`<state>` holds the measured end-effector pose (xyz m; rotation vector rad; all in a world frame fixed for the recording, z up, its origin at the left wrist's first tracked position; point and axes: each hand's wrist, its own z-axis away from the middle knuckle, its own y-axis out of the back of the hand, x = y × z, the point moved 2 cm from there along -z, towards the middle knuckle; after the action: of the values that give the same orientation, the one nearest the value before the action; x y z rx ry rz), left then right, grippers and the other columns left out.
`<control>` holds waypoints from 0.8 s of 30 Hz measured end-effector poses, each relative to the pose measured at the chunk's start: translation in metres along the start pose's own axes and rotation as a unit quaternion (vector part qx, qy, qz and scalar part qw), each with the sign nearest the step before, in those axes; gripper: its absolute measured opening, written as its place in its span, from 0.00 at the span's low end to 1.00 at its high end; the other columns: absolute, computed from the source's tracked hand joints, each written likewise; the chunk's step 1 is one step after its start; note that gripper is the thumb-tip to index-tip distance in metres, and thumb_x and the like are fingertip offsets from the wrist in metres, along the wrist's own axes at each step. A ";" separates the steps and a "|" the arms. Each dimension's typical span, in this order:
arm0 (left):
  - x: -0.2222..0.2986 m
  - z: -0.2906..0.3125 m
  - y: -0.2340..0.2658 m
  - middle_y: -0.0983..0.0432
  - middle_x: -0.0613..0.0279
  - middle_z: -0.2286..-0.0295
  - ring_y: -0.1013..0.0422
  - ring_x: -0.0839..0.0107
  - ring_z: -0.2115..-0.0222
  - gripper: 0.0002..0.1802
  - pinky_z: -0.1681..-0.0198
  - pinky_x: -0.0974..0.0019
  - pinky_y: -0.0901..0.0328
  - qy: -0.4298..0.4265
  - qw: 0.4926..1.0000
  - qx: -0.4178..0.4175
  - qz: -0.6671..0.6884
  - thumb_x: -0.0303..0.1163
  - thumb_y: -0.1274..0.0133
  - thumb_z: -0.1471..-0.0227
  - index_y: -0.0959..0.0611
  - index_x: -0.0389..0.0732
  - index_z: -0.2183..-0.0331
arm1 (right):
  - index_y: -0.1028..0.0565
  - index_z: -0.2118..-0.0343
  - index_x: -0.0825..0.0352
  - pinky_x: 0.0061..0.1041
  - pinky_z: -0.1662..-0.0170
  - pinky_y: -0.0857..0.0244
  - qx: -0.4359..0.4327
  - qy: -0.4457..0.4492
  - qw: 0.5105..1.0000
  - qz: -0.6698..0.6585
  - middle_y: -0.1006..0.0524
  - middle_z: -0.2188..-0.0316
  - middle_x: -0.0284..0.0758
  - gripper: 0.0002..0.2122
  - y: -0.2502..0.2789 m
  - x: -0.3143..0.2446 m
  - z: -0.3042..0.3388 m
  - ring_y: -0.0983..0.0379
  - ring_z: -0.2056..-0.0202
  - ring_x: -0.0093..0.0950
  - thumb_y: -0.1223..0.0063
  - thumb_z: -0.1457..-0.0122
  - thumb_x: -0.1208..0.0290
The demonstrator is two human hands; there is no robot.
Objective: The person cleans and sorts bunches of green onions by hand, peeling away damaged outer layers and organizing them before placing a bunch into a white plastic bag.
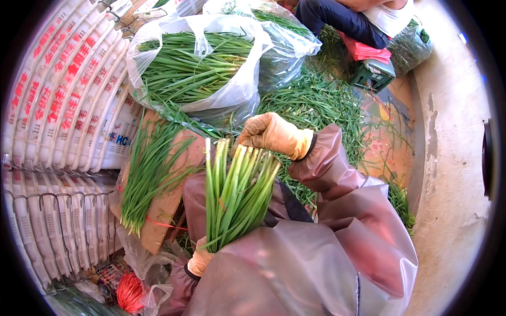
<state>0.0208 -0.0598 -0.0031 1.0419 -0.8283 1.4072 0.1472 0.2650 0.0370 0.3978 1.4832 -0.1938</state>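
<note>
A bunch of garlic chives (234,195) stands upright over my lap, with its pale cut stem ends at the top. My left hand (200,258), in a tan glove, is closed around the leafy lower end; the bunch and my sleeve partly hide its fingers. At the top, my right hand (274,134), in a similar glove, is curled with its fingertips pinched against the stem ends. Beside the bunch, a loose pile of chives (145,174) lies on a brown wooden board (182,150). A thin red tie seems to cross the held bunch.
An open clear plastic bag (232,102) full of chives stands ahead, another bag (282,58) behind it. Loose chives (316,105) cover the floor. Wire-framed white panels (68,100) rise at left. Red twine (129,292) lies lower left. Another person (348,21) sits at far right.
</note>
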 end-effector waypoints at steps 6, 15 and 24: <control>-0.009 -0.004 0.005 0.24 0.57 0.62 0.29 0.67 0.61 0.21 0.58 0.65 0.34 0.003 1.000 0.000 0.023 0.20 0.41 0.60 0.23 0.36 0.59 | 0.23 0.68 0.71 0.16 0.70 0.33 0.212 0.003 0.977 0.006 0.20 0.70 0.34 0.10 0.031 -0.013 0.014 0.28 0.73 0.17 0.51 0.41 0.69; -0.033 -0.010 0.016 0.26 0.53 0.60 0.29 0.61 0.59 0.23 0.55 0.62 0.35 -0.246 0.955 -0.021 -0.167 0.21 0.41 0.61 0.24 0.39 0.58 | 0.21 0.64 0.68 0.14 0.72 0.36 0.626 -0.125 0.764 0.093 0.20 0.73 0.32 0.10 0.225 0.098 0.193 0.28 0.76 0.15 0.50 0.45 0.69; -0.015 -0.010 -0.003 0.25 0.60 0.61 0.29 0.70 0.62 0.25 0.58 0.66 0.34 0.119 0.981 0.066 0.141 0.21 0.41 0.61 0.25 0.35 0.56 | 0.23 0.64 0.63 0.31 0.51 0.37 0.246 0.115 0.893 0.360 0.24 0.59 0.37 0.13 0.030 -0.010 0.069 0.29 0.55 0.36 0.41 0.56 0.79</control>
<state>0.0222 -0.0557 -0.0206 0.8546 -0.7327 1.8084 0.2211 0.2653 0.0538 1.3907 1.4057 0.0837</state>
